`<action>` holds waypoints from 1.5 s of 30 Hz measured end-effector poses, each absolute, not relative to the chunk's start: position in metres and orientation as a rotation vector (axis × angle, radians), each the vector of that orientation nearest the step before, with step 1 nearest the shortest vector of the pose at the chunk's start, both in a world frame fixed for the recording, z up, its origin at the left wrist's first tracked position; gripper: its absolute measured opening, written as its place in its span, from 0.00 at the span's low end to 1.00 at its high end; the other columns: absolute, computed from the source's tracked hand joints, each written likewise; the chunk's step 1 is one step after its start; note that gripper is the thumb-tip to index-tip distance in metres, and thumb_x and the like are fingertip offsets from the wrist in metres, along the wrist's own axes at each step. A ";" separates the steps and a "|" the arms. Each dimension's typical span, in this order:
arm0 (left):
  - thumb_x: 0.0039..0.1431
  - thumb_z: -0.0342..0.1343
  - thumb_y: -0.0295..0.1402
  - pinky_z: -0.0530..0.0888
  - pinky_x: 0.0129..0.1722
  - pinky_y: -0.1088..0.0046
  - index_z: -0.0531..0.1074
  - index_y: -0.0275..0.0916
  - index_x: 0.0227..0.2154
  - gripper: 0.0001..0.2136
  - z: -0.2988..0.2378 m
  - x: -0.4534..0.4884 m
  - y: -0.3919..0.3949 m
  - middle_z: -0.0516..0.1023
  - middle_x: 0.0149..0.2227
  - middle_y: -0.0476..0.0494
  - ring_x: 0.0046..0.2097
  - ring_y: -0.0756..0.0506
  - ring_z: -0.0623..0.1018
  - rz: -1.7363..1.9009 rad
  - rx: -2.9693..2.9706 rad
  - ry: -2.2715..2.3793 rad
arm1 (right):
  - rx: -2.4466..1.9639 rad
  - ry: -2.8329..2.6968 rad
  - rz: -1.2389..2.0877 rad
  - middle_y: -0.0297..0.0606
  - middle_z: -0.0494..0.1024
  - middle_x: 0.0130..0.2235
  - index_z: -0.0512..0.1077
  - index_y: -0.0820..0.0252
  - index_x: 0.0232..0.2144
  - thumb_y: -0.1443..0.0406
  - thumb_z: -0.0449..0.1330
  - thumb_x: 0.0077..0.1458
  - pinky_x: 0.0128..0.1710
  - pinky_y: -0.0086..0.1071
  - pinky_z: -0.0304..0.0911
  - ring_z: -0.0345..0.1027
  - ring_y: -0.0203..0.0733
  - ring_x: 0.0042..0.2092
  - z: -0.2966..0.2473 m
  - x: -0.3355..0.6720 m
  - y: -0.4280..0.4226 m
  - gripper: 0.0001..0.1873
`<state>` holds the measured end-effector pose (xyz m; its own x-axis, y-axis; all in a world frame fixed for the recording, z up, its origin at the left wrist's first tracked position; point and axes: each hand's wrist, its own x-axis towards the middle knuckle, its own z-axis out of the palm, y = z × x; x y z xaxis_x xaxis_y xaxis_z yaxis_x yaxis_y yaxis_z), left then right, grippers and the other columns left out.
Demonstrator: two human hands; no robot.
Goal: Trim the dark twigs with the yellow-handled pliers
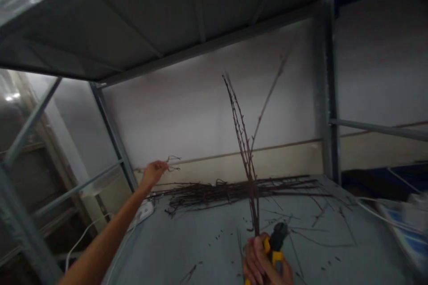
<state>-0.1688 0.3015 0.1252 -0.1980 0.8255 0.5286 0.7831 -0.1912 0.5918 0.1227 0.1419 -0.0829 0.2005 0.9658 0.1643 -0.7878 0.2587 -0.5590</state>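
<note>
My left hand (153,173) reaches far out to the back left of the shelf and pinches a small dark twig piece (172,163) near the wall. My right hand (262,262) is at the bottom centre, closed around a bunch of thin dark branches (245,151) that stand upright, and around yellow-and-black pruning cutters (276,242). A long pile of cut dark twigs (234,189) lies across the back of the grey shelf surface (187,240), between my two hands.
A metal shelf board (150,13) hangs overhead. Steel uprights stand at the left (113,133) and right (326,98). A white power strip (144,210) with cable lies at the left edge. White cables and blue-white items (406,222) sit at the right. Twig scraps litter the surface.
</note>
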 end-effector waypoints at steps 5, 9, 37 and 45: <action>0.44 0.69 0.39 0.77 0.48 0.59 0.78 0.39 0.32 0.13 0.011 -0.097 0.254 0.85 0.38 0.38 0.45 0.34 0.82 1.152 2.056 1.728 | -0.434 -0.530 1.156 0.20 0.53 0.20 0.66 0.57 0.28 0.52 0.71 0.51 0.19 0.23 0.48 0.44 0.26 0.19 -0.062 0.126 0.124 0.21; 0.62 0.56 0.46 0.78 0.45 0.63 0.77 0.41 0.45 0.16 0.008 -0.039 0.187 0.83 0.45 0.38 0.45 0.39 0.82 1.210 2.013 1.324 | -0.531 -0.515 1.078 0.21 0.54 0.20 0.66 0.57 0.30 0.52 0.71 0.51 0.20 0.24 0.49 0.46 0.28 0.21 -0.060 0.124 0.121 0.20; 0.49 0.62 0.48 0.70 0.29 0.70 0.77 0.36 0.19 0.18 -0.047 -0.098 0.294 0.75 0.18 0.46 0.26 0.43 0.76 1.334 1.830 1.561 | -0.813 -0.583 1.090 0.23 0.57 0.20 0.70 0.60 0.29 0.46 0.71 0.47 0.18 0.25 0.49 0.48 0.28 0.20 -0.051 0.094 0.110 0.25; 0.55 0.57 0.39 0.72 0.46 0.61 0.79 0.38 0.25 0.11 -0.076 -0.180 0.300 0.82 0.37 0.37 0.46 0.35 0.79 1.147 2.038 1.876 | -0.818 -0.562 1.122 0.24 0.57 0.21 0.70 0.59 0.29 0.48 0.72 0.46 0.20 0.25 0.50 0.48 0.29 0.22 -0.044 0.114 0.114 0.24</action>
<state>-0.1797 0.2997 -0.0759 -0.0699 0.9012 0.4278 0.7916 -0.2109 0.5736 0.1142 0.1137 -0.0443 0.3494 0.9369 -0.0051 -0.5573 0.2035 -0.8050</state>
